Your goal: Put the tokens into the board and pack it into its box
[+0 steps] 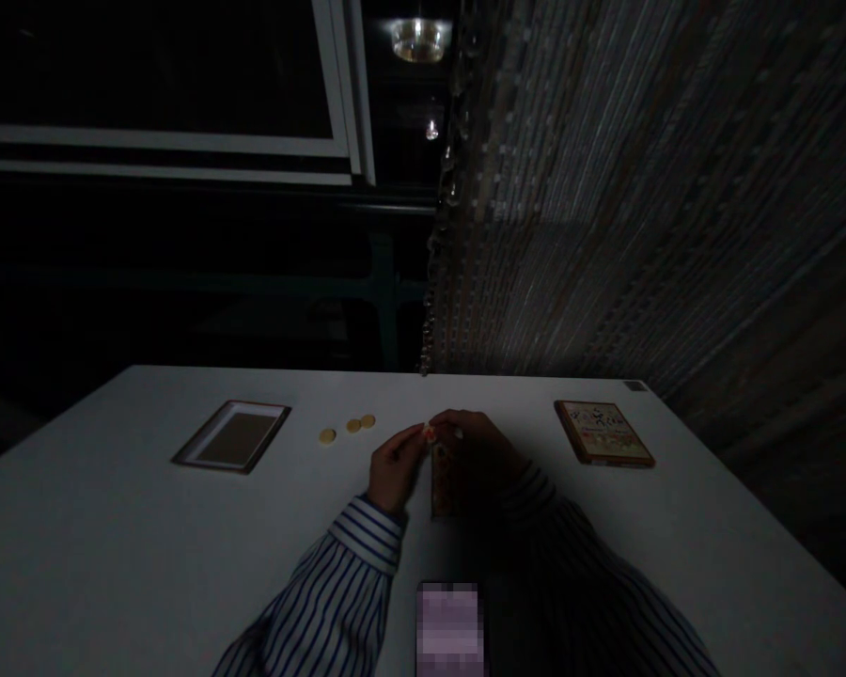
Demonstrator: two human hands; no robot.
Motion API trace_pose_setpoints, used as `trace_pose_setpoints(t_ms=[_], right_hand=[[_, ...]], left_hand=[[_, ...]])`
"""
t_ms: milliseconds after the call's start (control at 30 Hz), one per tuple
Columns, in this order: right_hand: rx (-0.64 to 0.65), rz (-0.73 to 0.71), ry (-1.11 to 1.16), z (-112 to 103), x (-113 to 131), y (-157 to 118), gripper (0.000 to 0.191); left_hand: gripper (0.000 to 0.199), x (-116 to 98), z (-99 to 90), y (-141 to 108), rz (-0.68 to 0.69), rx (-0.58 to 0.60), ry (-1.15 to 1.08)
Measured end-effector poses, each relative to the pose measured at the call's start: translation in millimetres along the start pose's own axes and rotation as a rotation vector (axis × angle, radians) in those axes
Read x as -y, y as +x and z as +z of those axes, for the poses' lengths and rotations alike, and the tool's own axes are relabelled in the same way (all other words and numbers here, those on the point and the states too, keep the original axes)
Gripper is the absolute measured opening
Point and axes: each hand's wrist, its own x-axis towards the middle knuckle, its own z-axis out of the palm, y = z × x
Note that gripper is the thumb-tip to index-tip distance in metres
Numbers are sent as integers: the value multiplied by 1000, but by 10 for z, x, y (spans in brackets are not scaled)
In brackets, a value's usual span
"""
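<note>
My left hand [395, 470] and my right hand [480, 447] meet above the middle of the white table [310, 555]. Their fingertips pinch a small red-and-white piece [430, 433], too small and dim to name. A pale spot shows by the right fingers; I cannot tell what it is. Below my hands lies a dark case [443, 484] with round pieces in it, partly hidden by my right hand and its shadow. Left of my hands are three flat, round, yellowish pieces, one disc [327, 436] apart and two discs [361, 424] touching.
An open shallow box part [234, 434] lies at the left. On the right is a box with Chinese characters [604, 432]. A phone-like object [449, 630] with a blurred screen is at the near edge. Behind the table hang a beaded string curtain [571, 188] and a white window frame [345, 85].
</note>
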Motion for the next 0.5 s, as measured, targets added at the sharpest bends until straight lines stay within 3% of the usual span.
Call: trace_pose_setpoints(t_ms=[200,500], right_hand=[[8,-1,25,-53,-4,-8,18],[30,-29,58,-68,-25,-30,21]], left_hand=[[42,25,33,-30,75,101,55],[38,-59,61,-66,109,50,124]])
